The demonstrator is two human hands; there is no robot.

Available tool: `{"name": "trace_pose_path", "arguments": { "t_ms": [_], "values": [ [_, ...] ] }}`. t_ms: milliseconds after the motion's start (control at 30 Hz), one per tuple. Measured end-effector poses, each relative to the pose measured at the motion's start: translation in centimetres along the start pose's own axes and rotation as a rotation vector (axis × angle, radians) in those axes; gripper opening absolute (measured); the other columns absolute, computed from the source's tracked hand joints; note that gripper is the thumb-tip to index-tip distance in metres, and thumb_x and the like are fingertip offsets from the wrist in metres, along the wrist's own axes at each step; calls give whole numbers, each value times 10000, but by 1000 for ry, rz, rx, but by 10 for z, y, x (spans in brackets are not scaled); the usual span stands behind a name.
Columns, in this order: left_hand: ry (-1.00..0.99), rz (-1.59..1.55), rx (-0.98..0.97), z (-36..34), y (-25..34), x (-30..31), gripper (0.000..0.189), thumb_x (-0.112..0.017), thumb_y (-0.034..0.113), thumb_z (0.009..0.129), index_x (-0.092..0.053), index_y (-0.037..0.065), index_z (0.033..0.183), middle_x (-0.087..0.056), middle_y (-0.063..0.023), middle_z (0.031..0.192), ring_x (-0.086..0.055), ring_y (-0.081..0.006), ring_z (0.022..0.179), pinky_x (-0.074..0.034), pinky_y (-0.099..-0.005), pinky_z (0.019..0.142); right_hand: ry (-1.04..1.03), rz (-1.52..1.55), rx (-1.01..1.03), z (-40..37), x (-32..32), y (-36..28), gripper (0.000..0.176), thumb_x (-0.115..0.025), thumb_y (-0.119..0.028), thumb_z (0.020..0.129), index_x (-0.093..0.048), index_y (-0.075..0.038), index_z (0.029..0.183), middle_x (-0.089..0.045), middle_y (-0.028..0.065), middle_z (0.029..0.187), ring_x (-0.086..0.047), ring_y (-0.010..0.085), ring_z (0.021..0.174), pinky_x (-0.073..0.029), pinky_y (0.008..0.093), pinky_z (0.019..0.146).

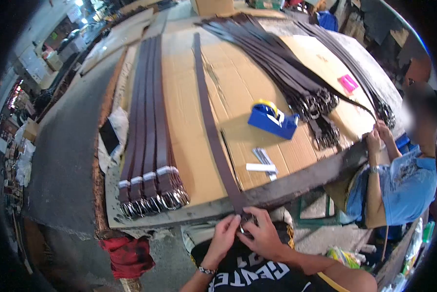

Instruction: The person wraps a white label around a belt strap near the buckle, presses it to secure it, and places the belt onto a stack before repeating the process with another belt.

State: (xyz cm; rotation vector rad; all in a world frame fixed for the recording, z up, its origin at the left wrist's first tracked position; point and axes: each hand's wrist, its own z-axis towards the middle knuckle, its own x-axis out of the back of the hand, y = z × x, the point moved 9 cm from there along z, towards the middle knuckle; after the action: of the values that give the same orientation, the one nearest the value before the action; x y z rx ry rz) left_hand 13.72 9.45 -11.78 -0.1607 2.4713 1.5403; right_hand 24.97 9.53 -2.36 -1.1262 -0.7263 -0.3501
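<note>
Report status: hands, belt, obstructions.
Left hand and right hand both at buckle end of single dark belt. Blue tape dispenser right of belt, not touching it.

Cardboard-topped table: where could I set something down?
Bare cardboard shows between the left row of belts and the single belt, and between that belt and the blue tape dispenser. It's crowded at the row's buckles, around the big belt pile beyond the dispenser, and where the white strip lies.
</note>
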Motion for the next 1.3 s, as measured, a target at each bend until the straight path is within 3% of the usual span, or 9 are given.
{"name": "trace_pose_path", "arguments": {
  "t_ms": [133,200,367,533,833,933,1033,1167,1300],
  "values": [
    [117,70,-112,17,28,10,248,-576,168,1018,-524,80,792,-469,87,744,-417,-7,677,-367,-218,568,58,-27,97,25,-5,-3,294,-806,-108,739,-629,-8,951,-523,198,1313,-553,379,1127,-474,441,959],
    [180,-99,-149,25,41,21,109,-570,116,1004,-640,38,1036,-634,29,847,-548,-31,714,-457,-224,606,34,88,148,45,-1,-12,290,-798,-118,752,-636,-9,967,-531,194,1322,-564,374,1123,-473,439,962],
    [161,-259,-173,25,69,42,415,-484,30,980,-451,-13,1391,-709,-193,1060,-728,-271,900,-609,-343,743,169,-55,134,74,39,16,277,-756,-113,785,-651,-16,1022,-548,180,1298,-567,378,1116,-466,454,951],
    [84,-337,-37,14,49,48,425,-460,95,945,-423,9,1360,-676,-249,1104,-720,-314,864,-600,-359,715,186,-357,-10,90,60,84,241,-703,-100,807,-659,-17,1029,-557,170,1236,-520,366,1147,-439,474,948],
    [57,-326,-70,4,49,42,314,-461,126,969,-458,0,1257,-684,-241,1057,-722,-319,840,-590,-368,711,231,-322,47,105,51,97,133,-671,-79,836,-684,10,935,-578,151,1168,-517,353,1133,-435,450,932],
    [56,-280,-81,2,50,42,278,-454,118,979,-477,0,1230,-692,-236,1035,-724,-309,843,-582,-355,689,326,-211,49,109,63,90,120,-666,-76,871,-696,-1,960,-630,138,1018,-602,303,954,-483,414,839],
    [91,-242,-88,1,50,43,255,-457,120,984,-503,-3,1202,-700,-230,1013,-726,-299,846,-574,-343,675,120,150,-333,107,48,103,123,-644,-99,927,-688,9,966,-632,87,832,-602,189,766,-479,332,715],
    [126,-206,-89,-1,48,44,240,-480,132,984,-532,-12,1169,-707,-222,1001,-726,-288,863,-574,-344,695,-171,503,-346,99,12,67,145,-629,-114,966,-683,20,975,-602,2,773,-554,69,712,-450,242,655],
    [148,-309,-111,-2,40,45,195,-519,110,994,-565,-5,1143,-719,-176,1015,-720,-221,873,-554,-297,688,-244,742,-310,91,-26,39,140,-637,-61,950,-639,28,1058,-627,29,783,-585,97,717,-494,267,655]
  ]
}}
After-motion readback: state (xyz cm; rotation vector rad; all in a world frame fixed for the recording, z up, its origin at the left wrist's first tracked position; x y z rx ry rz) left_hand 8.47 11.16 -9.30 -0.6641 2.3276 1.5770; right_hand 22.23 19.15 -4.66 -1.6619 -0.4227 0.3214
